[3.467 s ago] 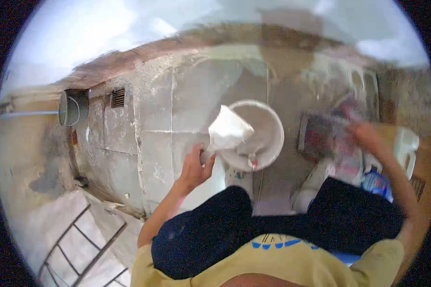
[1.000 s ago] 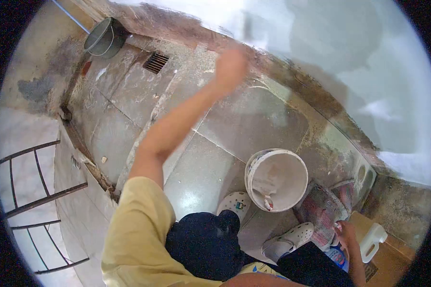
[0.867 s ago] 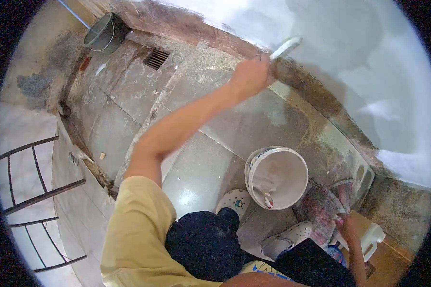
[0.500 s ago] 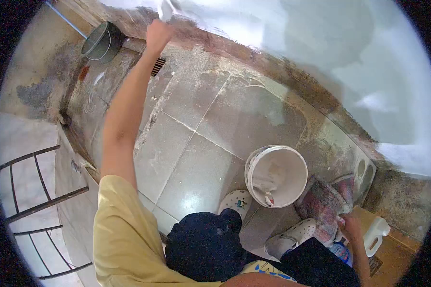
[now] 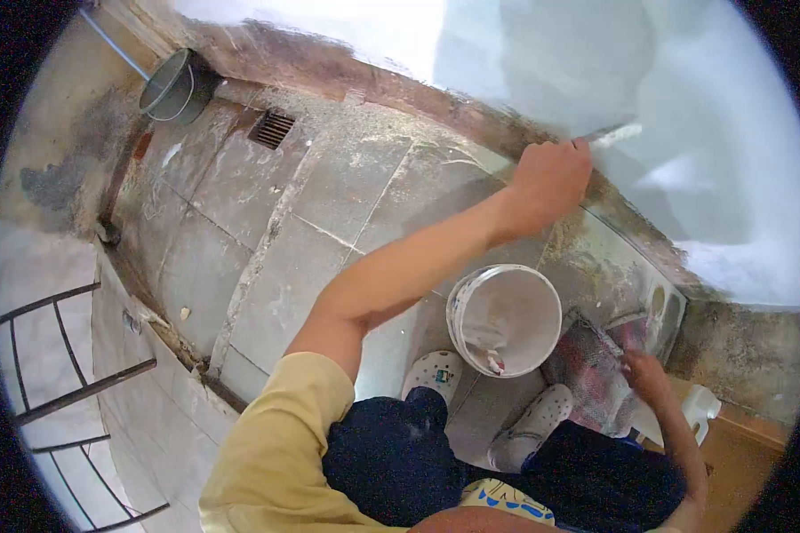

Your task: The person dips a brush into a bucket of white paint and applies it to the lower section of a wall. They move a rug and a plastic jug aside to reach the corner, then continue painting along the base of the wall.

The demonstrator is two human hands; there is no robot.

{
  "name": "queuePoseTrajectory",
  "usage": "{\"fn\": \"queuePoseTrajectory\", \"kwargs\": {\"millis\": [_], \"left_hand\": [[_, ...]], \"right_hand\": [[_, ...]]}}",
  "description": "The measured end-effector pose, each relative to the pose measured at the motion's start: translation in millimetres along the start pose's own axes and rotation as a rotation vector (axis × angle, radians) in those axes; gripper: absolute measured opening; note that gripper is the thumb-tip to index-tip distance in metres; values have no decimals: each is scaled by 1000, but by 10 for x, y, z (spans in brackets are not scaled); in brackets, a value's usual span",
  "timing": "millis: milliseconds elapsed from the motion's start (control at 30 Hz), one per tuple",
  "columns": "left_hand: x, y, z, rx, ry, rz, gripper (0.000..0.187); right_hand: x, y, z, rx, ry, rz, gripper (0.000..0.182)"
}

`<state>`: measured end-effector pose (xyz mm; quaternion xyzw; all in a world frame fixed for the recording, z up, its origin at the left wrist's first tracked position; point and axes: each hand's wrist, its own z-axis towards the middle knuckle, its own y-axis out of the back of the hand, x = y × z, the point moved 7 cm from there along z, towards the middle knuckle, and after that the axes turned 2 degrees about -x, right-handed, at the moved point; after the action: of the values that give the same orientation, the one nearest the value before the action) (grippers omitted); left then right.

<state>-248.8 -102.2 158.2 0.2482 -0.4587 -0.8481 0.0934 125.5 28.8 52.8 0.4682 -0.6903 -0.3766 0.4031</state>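
My left hand [image 5: 553,182] is closed around the handle of a paintbrush [image 5: 618,135], its head coated white, and reaches across in front of me to the wall [image 5: 587,67]. In this view the brush overlaps the pale grey, damp-looking part of that surface. Below my forearm stands a white bucket [image 5: 513,320], with white residue and a small red-tipped object inside. My right hand [image 5: 646,375] is low on the right with curled fingers, right at the edge of a red and white mesh sack [image 5: 587,369]; I cannot tell what it grips.
A white jug [image 5: 700,409] stands by a cardboard box [image 5: 742,457] at the right. My clog [image 5: 436,373] is close to the bucket. Farther left are a floor drain [image 5: 272,130], a dark pail [image 5: 176,89] and a metal rack [image 5: 80,382]. The tiled floor [image 5: 240,204] is stained.
My left hand has swung with the paintbrush from the wall's far left to the right, above the bucket. My right hand has moved slightly up along the mesh sack.
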Motion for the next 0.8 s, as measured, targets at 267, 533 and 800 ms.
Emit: {"fn": "queuePoseTrajectory", "kwargs": {"millis": [267,533,800], "left_hand": [[2062,438,-317,-139,203,164,19],[2564,1405,-919,-6,523,26,27],[-234,709,-859,752,-363,-157,25]], "right_hand": [[217,305,382,-77,-36,24,13],[-90,-385,115,315,-40,-59,14],[-104,-510,-2,349,-165,-2,16]]}}
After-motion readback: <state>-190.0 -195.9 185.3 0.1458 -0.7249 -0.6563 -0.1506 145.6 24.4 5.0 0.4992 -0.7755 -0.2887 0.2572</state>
